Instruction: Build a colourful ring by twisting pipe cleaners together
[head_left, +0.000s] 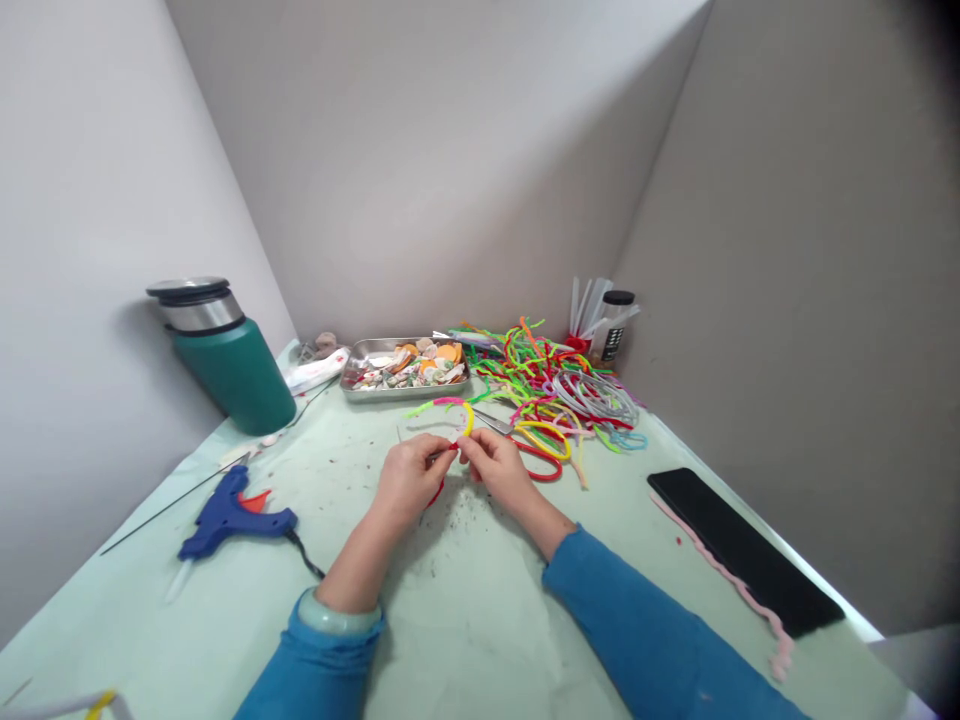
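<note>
Pale strip (pixel 66 706): cut off at my lower left edge, marked with a yellow band, nearer me than the left hand.
Dark rod (pixel 176 504): well left of the hands, slanting across the table.
Green bottle (pixel 232 375): far left of the hands and beyond them, with a steel collar and a dark lid.
Glue gun (pixel 232 515): lying left of the left hand, blue with a red trigger; its cord runs toward that forearm.
White packet (pixel 319 372): beyond the left hand, beside the tray's near-left end.
Metal tray (pixel 405 397): straight out past the hands, heaped with small pale and orange pieces.
Left hand (pixel 409 475): I see it pinching the red part of the strand; a pale green bangle sits above the blue sleeve.
Fuzzy strand (pixel 470 418): between both hands' fingertips, curving away from them through yellow and pink to green, with a red end below the left hand.
Table (pixel 465 625): a pale green cover, dark specks scattered under the hands.
Right hand (pixel 501 468): thumb and fingers closed on the same strand, beside the left fingertips.
Scissors (pixel 513 432): just beyond the right hand.
Strand heap (pixel 536 355): farther out, beyond the scissors, many colours tangled.
Translucent sticks (pixel 589 310): upright behind the heap.
Black-lidded jar (pixel 613 340): beside those sticks.
Pink strand (pixel 739 587): right of the right hand, along the slab's near edge.
Black slab (pixel 739 545): well right of the right hand, lying flat.
</note>
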